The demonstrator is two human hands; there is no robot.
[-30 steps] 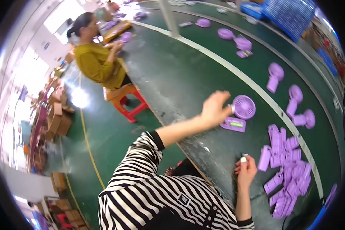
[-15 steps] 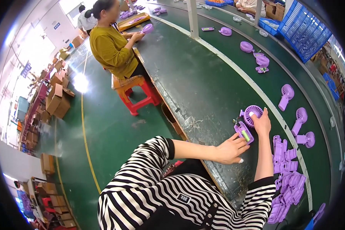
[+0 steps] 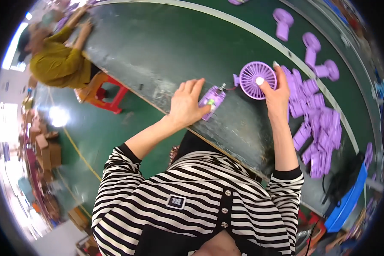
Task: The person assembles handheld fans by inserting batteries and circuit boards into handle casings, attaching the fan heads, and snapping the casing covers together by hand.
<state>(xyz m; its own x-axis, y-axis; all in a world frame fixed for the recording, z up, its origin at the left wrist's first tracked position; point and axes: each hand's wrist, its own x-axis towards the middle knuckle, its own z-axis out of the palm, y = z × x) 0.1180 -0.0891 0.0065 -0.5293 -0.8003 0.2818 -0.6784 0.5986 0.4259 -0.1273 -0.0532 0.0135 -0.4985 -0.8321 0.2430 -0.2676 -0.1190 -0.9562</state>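
My right hand grips a round purple fan head by its right side, with the thumb across the grille. To its left, my left hand is at an opened purple fan handle, thumb pressed on its lower part and fingers along its left side. Inside the handle a light green part, partly behind the thumb, shows. A thin reddish wire runs from the handle's top end toward the fan head. The two parts are apart, over the dark green worktable.
A heap of purple handle shells lies right of my right hand. Several assembled purple fans rest beyond the white line. A blue bin stands at the lower right. On the left, a co-worker sits on an orange-red stool.
My view has turned and moved closer to the hands. My left hand has moved from lying flat beside the handle to its left side, thumb on it. The fan head and handle are farther apart.
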